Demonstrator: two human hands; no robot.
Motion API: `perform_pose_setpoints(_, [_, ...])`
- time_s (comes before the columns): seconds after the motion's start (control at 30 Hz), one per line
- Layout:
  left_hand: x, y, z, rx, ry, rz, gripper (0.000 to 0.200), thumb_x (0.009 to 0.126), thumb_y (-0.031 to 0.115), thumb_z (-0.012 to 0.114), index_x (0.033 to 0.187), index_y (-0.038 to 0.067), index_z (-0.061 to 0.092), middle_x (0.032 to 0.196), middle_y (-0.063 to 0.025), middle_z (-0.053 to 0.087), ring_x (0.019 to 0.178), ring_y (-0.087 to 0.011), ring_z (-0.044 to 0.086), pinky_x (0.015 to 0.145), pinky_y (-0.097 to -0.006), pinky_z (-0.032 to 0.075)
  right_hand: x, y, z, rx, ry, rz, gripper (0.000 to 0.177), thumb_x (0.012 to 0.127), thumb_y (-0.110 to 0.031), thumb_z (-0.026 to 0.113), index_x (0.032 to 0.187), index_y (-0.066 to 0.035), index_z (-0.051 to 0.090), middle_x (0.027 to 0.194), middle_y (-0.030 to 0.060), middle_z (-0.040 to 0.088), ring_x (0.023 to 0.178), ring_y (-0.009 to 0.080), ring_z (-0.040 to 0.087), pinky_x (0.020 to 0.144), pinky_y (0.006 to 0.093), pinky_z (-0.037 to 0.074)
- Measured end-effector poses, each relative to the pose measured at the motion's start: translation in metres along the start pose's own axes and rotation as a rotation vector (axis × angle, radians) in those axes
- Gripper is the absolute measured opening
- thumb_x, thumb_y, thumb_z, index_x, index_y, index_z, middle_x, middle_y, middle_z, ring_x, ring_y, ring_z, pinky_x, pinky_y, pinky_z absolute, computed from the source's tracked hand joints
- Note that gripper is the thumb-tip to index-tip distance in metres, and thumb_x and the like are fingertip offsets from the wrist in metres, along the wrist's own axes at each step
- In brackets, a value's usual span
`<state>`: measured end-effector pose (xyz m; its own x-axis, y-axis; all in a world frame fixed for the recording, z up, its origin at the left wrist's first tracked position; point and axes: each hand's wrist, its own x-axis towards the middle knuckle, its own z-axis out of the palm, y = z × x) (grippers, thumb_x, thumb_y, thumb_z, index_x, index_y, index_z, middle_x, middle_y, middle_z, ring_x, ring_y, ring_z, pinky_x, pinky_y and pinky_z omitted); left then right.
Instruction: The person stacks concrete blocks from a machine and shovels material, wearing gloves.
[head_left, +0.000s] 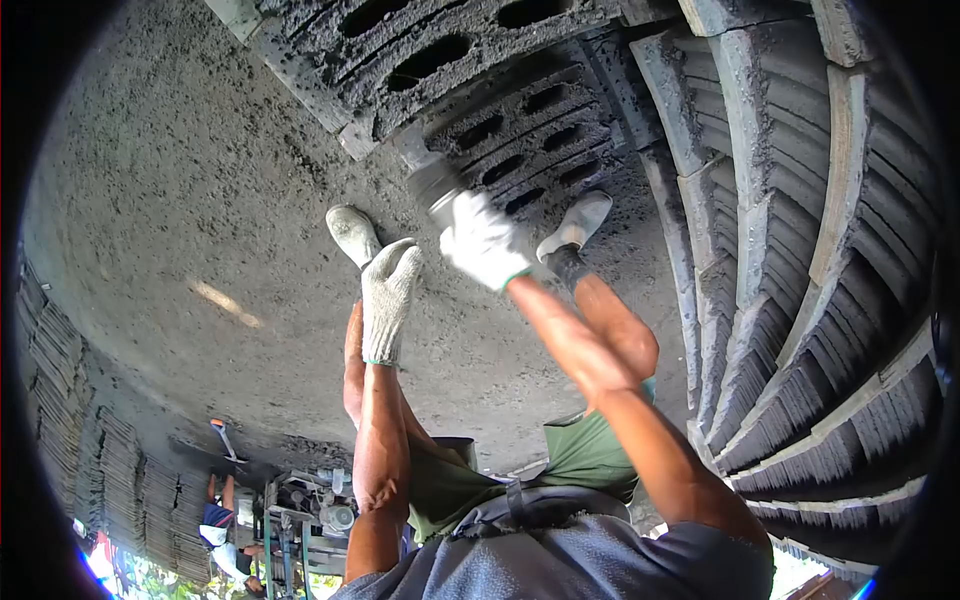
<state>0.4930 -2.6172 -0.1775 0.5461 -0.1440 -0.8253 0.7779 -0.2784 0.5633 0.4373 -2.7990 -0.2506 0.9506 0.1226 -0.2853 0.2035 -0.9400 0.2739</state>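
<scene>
My right hand [485, 240], in a white knit glove, is closed around a grey tool [437, 188] with a broad dark body and a paler end. Motion blurs the tool, so its exact kind cannot be made out. The pale end is close to the lower edge of a hollow concrete block [515, 150] with oval holes. My left hand [388, 295], also gloved, is held out over the floor near my left shoe [352, 235]. Its thumb stands apart from the fingers, and nothing shows in it.
Another block with oval holes [430, 62] lies at the top. Long rows of stacked grey slabs and boards [745, 150] curve along the right. More stacks [60, 370] line the left. At lower left are a person [222, 530], a machine [325, 510] and a shovel [224, 438].
</scene>
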Motion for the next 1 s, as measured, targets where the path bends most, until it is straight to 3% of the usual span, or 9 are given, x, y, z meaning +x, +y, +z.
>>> perform_pose_setpoints(0.03, [0.001,0.003,0.0,-0.001,0.004,0.008,0.029,0.097,0.019,0.065,0.118,-0.001,0.069,0.094,-0.0071,0.07,0.081,-0.0142,0.068,0.074,-0.0284,0.057,0.009,-0.01,-0.022,0.554,-0.145,0.017,0.043,0.09,-0.025,0.053,0.121,0.005,0.051,0.099,0.0187,0.06,0.055,0.0194,0.059,0.039,0.0391,0.046])
perform_pose_setpoints(0.13, [0.002,0.01,0.006,0.009,0.001,-0.009,0.03,0.097,0.019,0.065,0.119,-0.002,0.068,0.096,-0.0082,0.071,0.082,-0.0148,0.069,0.075,-0.028,0.056,0.018,0.0,-0.003,0.461,-0.101,0.061,0.036,0.091,-0.024,0.05,0.115,0.004,0.053,0.093,0.0166,0.061,0.054,0.0178,0.059,0.042,0.0376,0.048])
perform_pose_setpoints(0.23, [0.0,0.009,0.005,-0.07,0.001,-0.012,0.031,0.097,0.02,0.066,0.12,-0.002,0.067,0.096,-0.0083,0.071,0.082,-0.0149,0.069,0.075,-0.028,0.056,0.042,0.119,-0.01,0.521,-0.605,0.326,0.028,0.09,-0.028,0.056,0.102,-0.003,0.053,0.084,0.017,0.061,0.063,0.0258,0.064,0.052,0.0375,0.055])
perform_pose_setpoints(0.3, [0.0,0.007,0.003,-0.034,-0.015,0.0,0.032,0.097,0.019,0.065,0.121,-0.002,0.067,0.098,-0.008,0.071,0.084,-0.0148,0.069,0.076,-0.0283,0.056,0.003,0.193,0.033,0.321,-0.127,0.493,0.038,0.086,-0.033,0.061,0.101,0.001,0.055,0.07,0.0107,0.059,0.047,0.0201,0.058,0.038,0.0381,0.046])
perform_pose_setpoints(0.43, [0.006,0.01,0.001,-0.007,-0.043,0.056,0.031,0.097,0.018,0.065,0.122,-0.001,0.066,0.101,-0.0087,0.07,0.087,-0.0154,0.068,0.077,-0.0287,0.056,-0.013,0.293,0.06,0.302,0.013,0.736,0.051,0.085,-0.043,0.065,0.106,0.001,0.054,0.102,0.0231,0.061,0.08,0.0355,0.069,0.062,0.0476,0.056])
perform_pose_setpoints(0.6, [0.009,0.021,0.012,-0.003,-0.038,0.066,0.031,0.097,0.019,0.065,0.12,-0.002,0.067,0.097,-0.0077,0.07,0.083,-0.0143,0.068,0.075,-0.027,0.056,0.009,0.153,0.023,0.381,-0.056,0.528,0.04,0.09,-0.039,0.054,0.102,-0.001,0.051,0.08,0.0141,0.061,0.057,0.023,0.063,0.04,0.0384,0.049])
perform_pose_setpoints(0.73, [0.007,0.024,0.014,0.005,-0.03,0.082,0.032,0.096,0.021,0.065,0.119,-0.002,0.067,0.095,-0.0078,0.07,0.081,-0.0139,0.068,0.072,-0.0263,0.055,0.004,0.047,-0.015,0.673,-0.276,0.284,0.038,0.087,-0.037,0.056,0.103,-0.003,0.049,0.088,0.0152,0.058,0.066,0.0246,0.064,0.05,0.042,0.052])
perform_pose_setpoints(0.9, [-0.001,0.018,0.002,-0.092,-0.007,0.038,0.033,0.096,0.022,0.065,0.118,-0.004,0.066,0.094,-0.007,0.069,0.078,-0.0134,0.066,0.07,-0.0257,0.055,-0.02,0.049,-0.088,0.609,-0.444,0.401,0.046,0.083,-0.045,0.063,0.104,-0.006,0.05,0.095,0.013,0.055,0.068,0.0264,0.063,0.059,0.0439,0.054])
perform_pose_setpoints(1.0, [-0.031,-0.011,-0.003,-0.158,0.05,0.045,0.034,0.096,0.025,0.063,0.118,-0.001,0.067,0.089,-0.0027,0.067,0.078,-0.0084,0.059,0.07,-0.0255,0.049,-0.037,0.097,-0.124,0.621,-0.06,0.561,0.064,0.078,-0.049,0.07,0.12,-0.004,0.053,0.105,0.0138,0.059,0.083,0.0307,0.067,0.071,0.0445,0.055])
